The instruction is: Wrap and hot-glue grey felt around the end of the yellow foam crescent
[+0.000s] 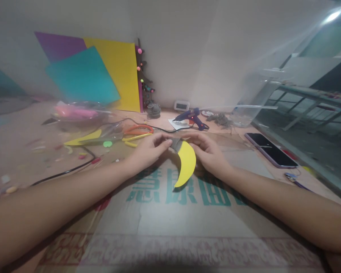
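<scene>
Hands (150,148) half-curled, left pinching grey-ended yellow crescent (188,159), right (211,152) grip unclear, glue gun (192,116) behind, scissors (130,131) leftward, phone (269,149) rightward

From my remote seat, I see a plain, pale grey wall (182,26) rising beyond both the left hand (156,148) and the right hand (210,153). A pinkish tabletop (165,114) reaches to its foot. Well to the right of the right hand, past the table's edge, I can make out grey floor (307,146) and a second, long-legged table (309,95). Above that, far up and right of the same hand, a bright white light (333,16) glares near a blurred greenish panel (329,41).
</scene>
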Tool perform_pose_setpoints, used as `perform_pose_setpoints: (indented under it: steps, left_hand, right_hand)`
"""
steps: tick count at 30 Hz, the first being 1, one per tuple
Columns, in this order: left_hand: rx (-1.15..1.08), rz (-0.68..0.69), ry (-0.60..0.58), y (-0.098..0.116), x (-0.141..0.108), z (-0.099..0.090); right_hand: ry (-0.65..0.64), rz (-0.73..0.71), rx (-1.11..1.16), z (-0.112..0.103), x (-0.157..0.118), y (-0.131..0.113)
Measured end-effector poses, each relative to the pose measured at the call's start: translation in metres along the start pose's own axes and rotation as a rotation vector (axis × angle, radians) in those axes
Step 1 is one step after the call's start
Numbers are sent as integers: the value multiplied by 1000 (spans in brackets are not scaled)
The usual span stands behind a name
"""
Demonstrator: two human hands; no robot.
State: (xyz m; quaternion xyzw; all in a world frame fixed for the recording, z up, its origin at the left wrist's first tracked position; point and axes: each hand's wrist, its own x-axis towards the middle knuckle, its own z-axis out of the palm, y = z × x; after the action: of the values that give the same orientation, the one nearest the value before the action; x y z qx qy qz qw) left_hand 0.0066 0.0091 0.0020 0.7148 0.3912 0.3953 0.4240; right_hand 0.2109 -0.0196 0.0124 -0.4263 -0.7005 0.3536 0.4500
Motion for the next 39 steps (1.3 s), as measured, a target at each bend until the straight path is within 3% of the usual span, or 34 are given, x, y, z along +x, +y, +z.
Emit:
perform_pose_setpoints:
  steps: [4,10,13,16,18,22,26,28,30,33,37,39]
  left_hand:
    - [-4,40,40,-1,0,0]
    - [-3,70,28,-3,-2,0]
    - [62,72,17,-3,-3,1]
    - [125,42,-9,-2,-3,0]
    - [111,13,-7,-2,-2,0]
    - [-67,-39,24,-5,1,1]
    - [-252,-103,45,-11,3,3]
    - [-278,-106,48,-13,4,4]
    - [-291,-102,47,-15,5,5]
    - [-265,-94,32,-14,6,4]
    - [-189,-81,-16,-10,4,3]
    - [-146,-80,-39,-7,3,3]
  right_hand:
    - [74,59,-57,-3,4,1]
    - [-89,168,-9,-5,10,10]
    - [5,107,-185,-8,12,6]
    - [110,-32,-393,-14,11,-8]
    - [91,-183,-541,-16,7,-19]
    - [-159,-497,-850,-10,-13,-33]
    - [-429,-739,-1007,4,-34,-38]
    - [-487,-871,-1085,5,-36,-42]
    - [-456,-953,-1139,0,-31,-47]
    - [-322,-850,-1166,-18,-17,-55]
    - [-156,-493,-1237,-47,4,-56]
    - [-165,-266,-1324,-60,15,-48]
